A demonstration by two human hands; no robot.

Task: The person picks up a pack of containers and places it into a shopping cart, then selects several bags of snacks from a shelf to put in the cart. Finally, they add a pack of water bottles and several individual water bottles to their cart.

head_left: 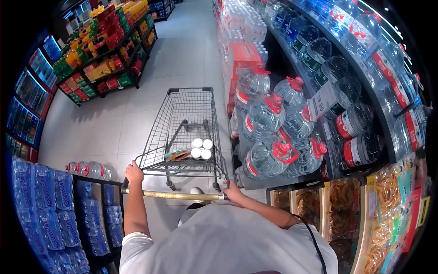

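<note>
A wire shopping cart (182, 132) stands in front of me, with a yellow handle bar (175, 195) across its near side. My left hand (134, 173) is closed round the cart's frame at the left end of the bar. At the right end, my right hand (234, 192) is closed on the frame beside the bar. Inside the basket lie several white-topped cans (201, 148) grouped together and, left of them, a flat brown and green packet (178, 155).
Large water bottles (267, 116) stand close on the right, beside a dark shelf (337, 155). Blue bottle packs (45, 196) are stacked at the near left. A drinks display (105, 59) stands farther left, and a tiled aisle floor (182, 50) runs ahead.
</note>
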